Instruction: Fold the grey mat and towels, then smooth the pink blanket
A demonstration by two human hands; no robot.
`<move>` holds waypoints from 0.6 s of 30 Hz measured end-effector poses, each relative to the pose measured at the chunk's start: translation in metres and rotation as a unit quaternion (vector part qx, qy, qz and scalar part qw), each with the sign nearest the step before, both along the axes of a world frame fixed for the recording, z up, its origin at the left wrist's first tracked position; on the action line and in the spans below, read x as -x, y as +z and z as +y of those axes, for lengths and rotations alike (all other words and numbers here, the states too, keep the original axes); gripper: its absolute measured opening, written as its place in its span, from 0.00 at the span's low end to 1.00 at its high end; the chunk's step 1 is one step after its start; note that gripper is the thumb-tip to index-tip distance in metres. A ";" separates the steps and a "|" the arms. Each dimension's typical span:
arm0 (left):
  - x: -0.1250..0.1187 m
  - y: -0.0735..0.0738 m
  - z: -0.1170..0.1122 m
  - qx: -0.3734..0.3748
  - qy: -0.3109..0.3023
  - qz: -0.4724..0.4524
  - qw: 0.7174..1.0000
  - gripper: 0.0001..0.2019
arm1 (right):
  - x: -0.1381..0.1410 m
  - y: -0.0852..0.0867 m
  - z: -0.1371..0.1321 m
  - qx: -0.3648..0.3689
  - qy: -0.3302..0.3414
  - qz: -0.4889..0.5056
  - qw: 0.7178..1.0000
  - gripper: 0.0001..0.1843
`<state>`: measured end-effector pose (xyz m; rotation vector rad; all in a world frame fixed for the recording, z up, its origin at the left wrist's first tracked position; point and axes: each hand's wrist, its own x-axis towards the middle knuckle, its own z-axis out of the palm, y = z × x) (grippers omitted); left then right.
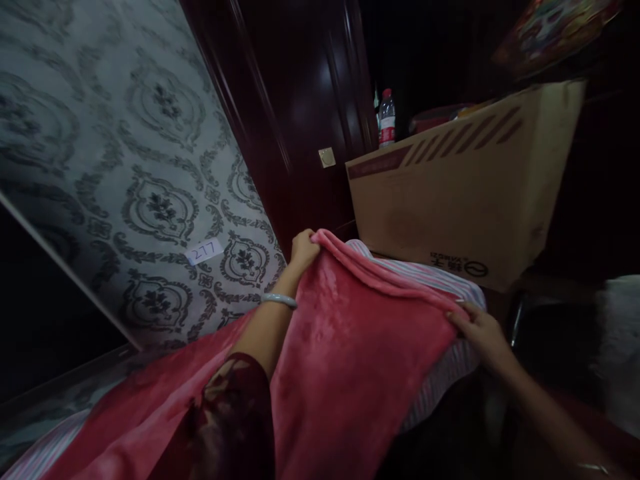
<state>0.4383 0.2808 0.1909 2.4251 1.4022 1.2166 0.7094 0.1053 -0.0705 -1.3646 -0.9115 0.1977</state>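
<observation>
A pink fleece blanket [350, 340] is spread over a striped sheet [440, 280] on a bed. My left hand [303, 250], with a pale bangle on the wrist, is closed on the blanket's far left corner. My right hand [475, 330] grips the blanket's far right corner, fingers curled over the edge. The blanket stretches taut between the two hands and runs back toward me.
A large cardboard box [450, 200] stands just beyond the bed's end. A plastic water bottle [387, 119] sits behind it. A patterned wallpaper wall [125, 167] with a label reading 277 is at left, next to a dark wooden door [300, 100].
</observation>
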 end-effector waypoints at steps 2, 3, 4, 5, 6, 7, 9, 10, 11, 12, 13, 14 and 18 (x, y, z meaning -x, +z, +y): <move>-0.014 -0.008 -0.006 0.006 -0.003 0.022 1.000 0.05 | 0.007 0.005 0.006 -0.003 -0.015 -0.057 0.998 0.27; -0.020 -0.011 -0.010 0.011 -0.004 0.039 0.999 0.05 | 0.015 0.014 0.010 -0.015 -0.015 -0.075 0.997 0.32; -0.026 -0.014 -0.014 0.015 -0.004 0.056 0.998 0.05 | 0.025 0.028 0.014 -0.032 -0.013 -0.098 0.995 0.37; -0.031 -0.016 -0.020 0.018 -0.002 0.073 0.997 0.06 | 0.037 0.045 0.020 -0.046 0.001 -0.114 0.992 0.41; -0.036 -0.017 -0.025 0.018 0.000 0.087 0.996 0.07 | 0.048 0.063 0.026 -0.057 0.021 -0.128 0.990 0.45; -0.041 -0.018 -0.031 0.015 0.000 0.098 0.995 0.08 | 0.059 0.083 0.033 -0.068 0.042 -0.142 0.987 0.50; -0.049 -0.018 -0.043 0.008 -0.011 0.112 0.994 0.10 | 0.074 0.120 0.049 -0.086 0.089 -0.156 0.980 0.59; -0.053 -0.018 -0.048 0.007 -0.023 0.115 0.993 0.11 | 0.079 0.136 0.057 -0.093 0.113 -0.151 0.978 0.61; -0.056 -0.018 -0.052 0.008 -0.040 0.113 0.993 0.12 | 0.081 0.148 0.063 -0.097 0.139 -0.142 0.975 0.61; -0.059 -0.020 -0.054 0.012 -0.060 0.109 0.992 0.13 | 0.082 0.158 0.069 -0.097 0.163 -0.130 0.973 0.59; -0.061 -0.023 -0.055 0.014 -0.079 0.097 0.992 0.13 | 0.082 0.165 0.074 -0.090 0.183 -0.116 0.972 0.53; -0.061 -0.027 -0.054 0.014 -0.098 0.077 0.992 0.13 | 0.082 0.169 0.078 -0.077 0.200 -0.101 0.971 0.45; -0.035 -0.059 -0.048 -0.003 -0.166 -0.008 0.986 0.15 | 0.079 0.173 0.078 0.007 0.216 -0.081 0.973 0.19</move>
